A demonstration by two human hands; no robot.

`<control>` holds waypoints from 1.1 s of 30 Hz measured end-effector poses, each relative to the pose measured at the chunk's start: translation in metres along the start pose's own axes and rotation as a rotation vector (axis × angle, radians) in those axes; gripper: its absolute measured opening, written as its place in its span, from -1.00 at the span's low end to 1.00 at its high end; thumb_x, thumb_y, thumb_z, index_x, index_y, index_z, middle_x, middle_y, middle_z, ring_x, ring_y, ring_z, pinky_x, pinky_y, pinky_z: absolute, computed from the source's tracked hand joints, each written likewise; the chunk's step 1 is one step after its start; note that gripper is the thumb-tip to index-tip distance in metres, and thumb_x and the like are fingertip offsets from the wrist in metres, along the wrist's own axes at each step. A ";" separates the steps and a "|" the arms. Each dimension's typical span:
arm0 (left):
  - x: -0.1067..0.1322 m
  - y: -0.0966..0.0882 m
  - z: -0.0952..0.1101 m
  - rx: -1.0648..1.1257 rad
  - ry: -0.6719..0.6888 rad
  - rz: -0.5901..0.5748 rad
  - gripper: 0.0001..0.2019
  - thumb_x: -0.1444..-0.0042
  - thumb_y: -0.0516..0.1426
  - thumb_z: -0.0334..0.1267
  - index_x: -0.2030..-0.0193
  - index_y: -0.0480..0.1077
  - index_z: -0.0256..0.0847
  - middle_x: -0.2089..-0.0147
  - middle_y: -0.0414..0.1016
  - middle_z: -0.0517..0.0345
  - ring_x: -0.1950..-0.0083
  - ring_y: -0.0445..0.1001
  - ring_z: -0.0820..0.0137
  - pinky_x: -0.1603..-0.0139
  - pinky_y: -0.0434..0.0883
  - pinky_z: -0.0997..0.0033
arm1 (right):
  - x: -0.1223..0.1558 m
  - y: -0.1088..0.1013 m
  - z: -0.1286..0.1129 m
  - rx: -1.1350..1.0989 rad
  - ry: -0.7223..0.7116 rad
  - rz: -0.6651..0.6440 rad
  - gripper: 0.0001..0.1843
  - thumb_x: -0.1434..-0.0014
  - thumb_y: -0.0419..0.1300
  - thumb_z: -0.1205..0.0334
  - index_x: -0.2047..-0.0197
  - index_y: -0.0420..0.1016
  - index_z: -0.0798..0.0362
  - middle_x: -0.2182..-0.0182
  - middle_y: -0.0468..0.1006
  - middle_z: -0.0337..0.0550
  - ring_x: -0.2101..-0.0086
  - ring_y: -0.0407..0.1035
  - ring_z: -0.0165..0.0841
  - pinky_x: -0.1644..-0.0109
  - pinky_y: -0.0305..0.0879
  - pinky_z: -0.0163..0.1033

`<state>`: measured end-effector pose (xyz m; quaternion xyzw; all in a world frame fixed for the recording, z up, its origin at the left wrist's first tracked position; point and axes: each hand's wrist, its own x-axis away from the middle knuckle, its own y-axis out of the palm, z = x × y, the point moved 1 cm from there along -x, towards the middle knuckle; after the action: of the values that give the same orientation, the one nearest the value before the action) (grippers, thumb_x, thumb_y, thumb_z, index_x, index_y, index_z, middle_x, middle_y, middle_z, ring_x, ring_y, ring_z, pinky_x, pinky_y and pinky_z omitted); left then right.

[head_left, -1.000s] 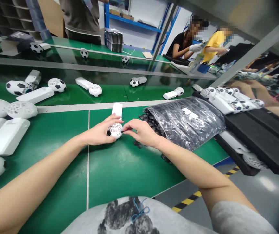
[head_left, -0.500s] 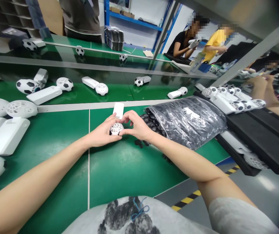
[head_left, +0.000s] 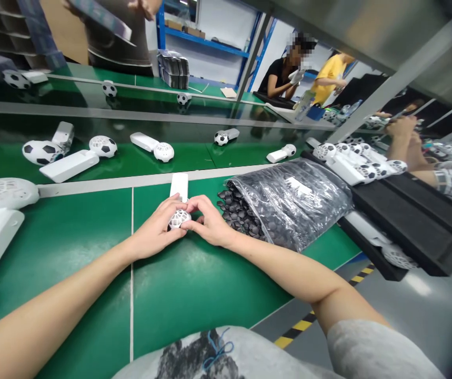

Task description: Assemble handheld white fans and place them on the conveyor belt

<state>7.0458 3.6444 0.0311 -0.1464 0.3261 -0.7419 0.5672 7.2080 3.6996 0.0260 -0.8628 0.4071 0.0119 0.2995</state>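
In the head view, the left hand [head_left: 155,230] holds a patterned ball [head_left: 179,218] at the worktop [head_left: 194,295], a white handle [head_left: 179,185] just beyond it. The right hand [head_left: 210,223] grips the ball's right side between thumb and fingers; whether it also holds a piece is hidden. Black pieces [head_left: 235,210] spill from a bag [head_left: 292,205] to the right.

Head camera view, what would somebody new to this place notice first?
Probably the white device with a webbed round head, at the center of the green work surface, with the left hand and right hand around its head. Next, the clear bag just right of them, black pieces at its open mouth. Beyond lie white devices with soccer-ball patterning, scattered along a green strip.
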 end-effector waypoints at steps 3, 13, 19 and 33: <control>0.000 0.001 -0.001 -0.029 0.074 -0.029 -0.60 -0.05 0.04 -0.24 -0.06 0.16 -0.16 -0.23 0.13 -0.04 -0.36 -0.17 0.18 -0.28 -0.04 -0.02 | -0.002 -0.016 0.007 0.062 0.061 0.008 -0.75 -0.04 0.23 0.14 0.28 0.29 0.06 0.29 0.36 -0.20 0.28 0.31 -0.41 0.30 0.32 -0.33; -0.001 -0.010 -0.007 0.067 -0.061 -0.032 -0.56 0.05 0.16 -0.19 -0.02 0.23 -0.08 -0.13 0.04 0.02 -0.21 0.12 0.19 -0.23 0.11 0.11 | -0.012 -0.070 0.036 0.740 0.301 -0.086 -0.89 -0.07 0.20 0.33 0.28 0.50 0.10 0.30 0.51 -0.08 0.30 0.40 -0.34 0.17 0.25 -0.31; 0.002 -0.034 -0.021 0.153 -0.272 -0.058 -0.39 0.18 0.24 -0.11 -0.06 0.21 -0.16 -0.05 0.18 0.01 -0.05 0.29 0.18 -0.10 0.25 0.16 | -0.020 -0.077 0.042 0.703 0.354 -0.180 -0.93 0.03 0.27 0.35 0.42 0.45 0.12 0.48 0.52 -0.17 0.44 0.38 -0.37 0.36 0.20 -0.34; 0.000 -0.033 -0.013 0.112 -0.251 -0.094 -0.36 0.16 0.13 -0.31 -0.15 0.13 -0.21 -0.08 0.24 0.00 -0.01 0.33 0.22 -0.01 0.29 0.27 | -0.009 -0.046 -0.019 0.361 -0.135 -0.211 -0.83 -0.13 0.11 0.42 0.27 0.50 0.05 0.33 0.48 -0.18 0.29 0.35 -0.41 0.15 0.25 -0.31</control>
<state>7.0136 3.6531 0.0433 -0.2214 0.2035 -0.7605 0.5755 7.2301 3.7182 0.0671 -0.8302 0.2889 -0.0348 0.4756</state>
